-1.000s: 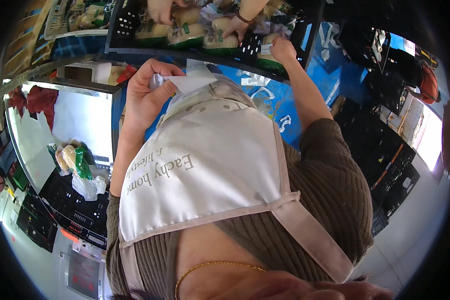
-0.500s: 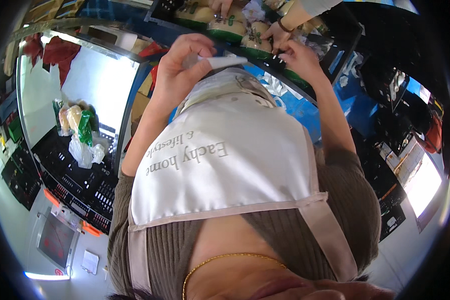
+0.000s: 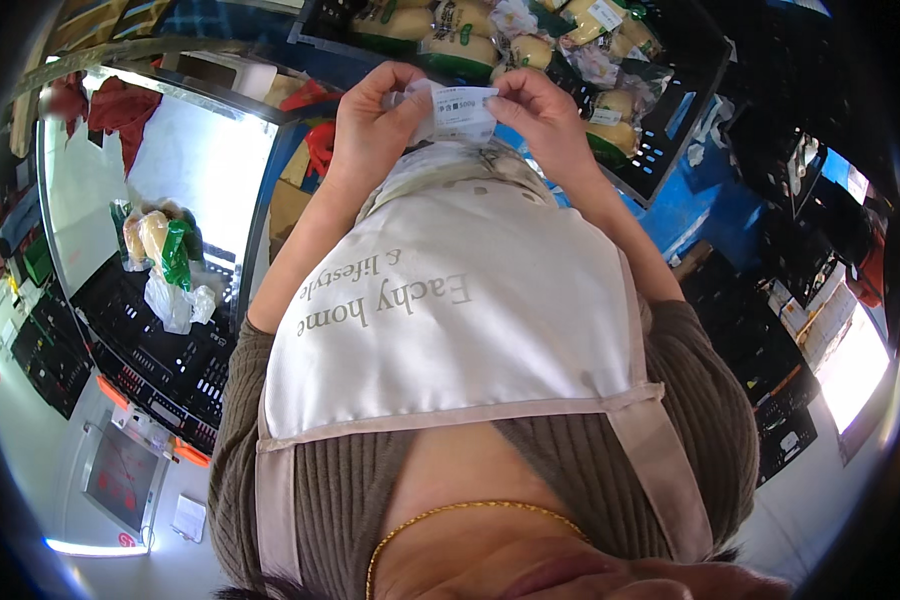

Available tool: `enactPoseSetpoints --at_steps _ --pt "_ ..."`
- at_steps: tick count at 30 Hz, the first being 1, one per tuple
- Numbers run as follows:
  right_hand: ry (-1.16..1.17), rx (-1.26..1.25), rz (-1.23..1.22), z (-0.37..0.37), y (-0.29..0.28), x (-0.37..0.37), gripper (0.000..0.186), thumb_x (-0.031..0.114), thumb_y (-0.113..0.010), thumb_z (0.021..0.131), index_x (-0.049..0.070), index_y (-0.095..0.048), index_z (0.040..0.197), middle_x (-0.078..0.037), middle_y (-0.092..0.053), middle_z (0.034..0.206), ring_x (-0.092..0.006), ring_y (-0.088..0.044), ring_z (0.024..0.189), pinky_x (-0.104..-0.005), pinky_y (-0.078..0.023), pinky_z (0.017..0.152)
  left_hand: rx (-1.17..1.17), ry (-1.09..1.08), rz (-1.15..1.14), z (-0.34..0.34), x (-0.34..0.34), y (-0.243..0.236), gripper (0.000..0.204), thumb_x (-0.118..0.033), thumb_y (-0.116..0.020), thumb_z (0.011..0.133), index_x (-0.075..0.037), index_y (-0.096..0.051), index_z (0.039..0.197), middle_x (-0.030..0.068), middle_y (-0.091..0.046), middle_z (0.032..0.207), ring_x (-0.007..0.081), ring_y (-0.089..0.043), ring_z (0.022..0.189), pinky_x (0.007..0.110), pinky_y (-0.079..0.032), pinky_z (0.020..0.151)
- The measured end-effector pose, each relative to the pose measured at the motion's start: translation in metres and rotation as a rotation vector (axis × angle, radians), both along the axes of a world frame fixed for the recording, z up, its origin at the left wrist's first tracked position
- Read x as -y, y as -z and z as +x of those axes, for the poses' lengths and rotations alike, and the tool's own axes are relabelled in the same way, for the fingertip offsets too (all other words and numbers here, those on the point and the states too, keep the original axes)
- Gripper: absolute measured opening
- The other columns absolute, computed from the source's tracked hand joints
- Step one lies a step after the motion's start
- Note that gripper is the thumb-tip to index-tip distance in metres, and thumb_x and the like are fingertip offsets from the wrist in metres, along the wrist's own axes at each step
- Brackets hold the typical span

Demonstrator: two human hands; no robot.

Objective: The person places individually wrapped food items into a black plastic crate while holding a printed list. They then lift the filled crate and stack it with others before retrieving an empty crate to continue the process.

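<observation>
A white strip of printed labels [image 3: 463, 117] is stretched between my two hands, just beyond the white apron [image 3: 460, 340]. My left hand [image 3: 382, 112] grips its left end with bent fingers, and part of the strip is bunched inside that hand. Thumb and forefinger of my right hand [image 3: 545, 118] pinch the upper right edge. Just past my hands, a black plastic crate [image 3: 670, 165] holds several clear bags of pale, rounded produce [image 3: 460, 45] with green print. White labels show on some of those bags.
To the left, a black crate [image 3: 150, 325] holds more bagged produce [image 3: 155, 240] and white plastic, beside a bright white panel [image 3: 195, 140]. A scale-like device with a screen [image 3: 125, 475] sits lower left. Blue surface [image 3: 705, 205] with white scraps lies right of the far crate.
My right hand has left the crate and come to the strip, which now lies spread between both hands. Another person's hands have gone from the crate, revealing more bags.
</observation>
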State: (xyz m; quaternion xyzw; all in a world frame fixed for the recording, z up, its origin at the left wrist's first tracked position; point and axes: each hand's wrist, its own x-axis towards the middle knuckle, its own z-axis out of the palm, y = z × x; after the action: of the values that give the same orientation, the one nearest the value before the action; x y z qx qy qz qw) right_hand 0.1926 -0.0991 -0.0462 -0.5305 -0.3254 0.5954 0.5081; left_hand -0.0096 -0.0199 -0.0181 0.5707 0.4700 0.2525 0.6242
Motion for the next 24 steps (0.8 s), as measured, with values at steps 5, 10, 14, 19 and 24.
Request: enactPoseSetpoints --at_steps 5,10,14,19,24 --pt "0.380 -0.052 -0.145 0.070 0.065 -0.006 0.014 0.011 -0.065 0.087 0.004 -0.061 0.098 -0.002 -0.060 0.084 -0.0112 -0.056 0.068 -0.0255 -0.047 0.063 -0.034 -0.055 -0.011 -0.006 0.000 -0.004 0.010 -0.011 -0.068 0.088 -0.004 -0.061 0.090 -0.0063 -0.054 0.075 0.0015 -0.046 0.070 0.016 -0.038 0.059" --pt "0.231 0.290 -0.535 0.111 0.129 -0.005 0.017 0.011 -0.067 0.086 0.002 -0.061 0.099 -0.004 -0.059 0.077 -0.0126 -0.053 0.057 -0.0279 -0.045 0.052 -0.246 0.173 0.497 -0.029 -0.012 -0.006 0.011 -0.006 -0.074 0.078 -0.006 -0.064 0.083 0.0141 -0.050 0.131 0.0236 -0.047 0.118 0.032 -0.039 0.096" --pt "0.212 0.185 -0.600 0.115 0.189 -0.013 0.018 0.015 -0.070 0.085 0.008 -0.060 0.097 -0.001 -0.057 0.075 -0.0125 -0.054 0.058 -0.0250 -0.048 0.053 -0.129 0.239 0.390 -0.030 -0.011 -0.020 0.012 -0.003 -0.071 0.080 -0.005 -0.061 0.087 0.0124 -0.058 0.124 0.0202 -0.054 0.110 0.030 -0.042 0.093" --pt "-0.001 0.536 -0.652 0.108 0.210 -0.029 0.028 0.024 -0.072 0.082 0.007 -0.060 0.101 -0.007 -0.063 0.079 -0.0218 -0.060 0.061 -0.0341 -0.050 0.057 0.185 0.118 -0.162 -0.025 0.002 -0.034 0.011 0.004 -0.062 0.084 -0.003 -0.056 0.090 0.0084 -0.066 0.108 0.0133 -0.058 0.096 0.026 -0.045 0.088" --pt "-0.211 1.374 -0.630 0.087 0.162 -0.041 0.053 0.047 -0.073 0.077 0.005 -0.060 0.107 -0.015 -0.069 0.100 -0.0316 -0.067 0.087 -0.0435 -0.052 0.077 0.248 0.077 -0.038 -0.016 0.008 -0.033 0.013 0.004 -0.056 0.088 -0.003 -0.060 0.097 0.0047 -0.064 0.102 0.0099 -0.057 0.090 0.024 -0.046 0.083"
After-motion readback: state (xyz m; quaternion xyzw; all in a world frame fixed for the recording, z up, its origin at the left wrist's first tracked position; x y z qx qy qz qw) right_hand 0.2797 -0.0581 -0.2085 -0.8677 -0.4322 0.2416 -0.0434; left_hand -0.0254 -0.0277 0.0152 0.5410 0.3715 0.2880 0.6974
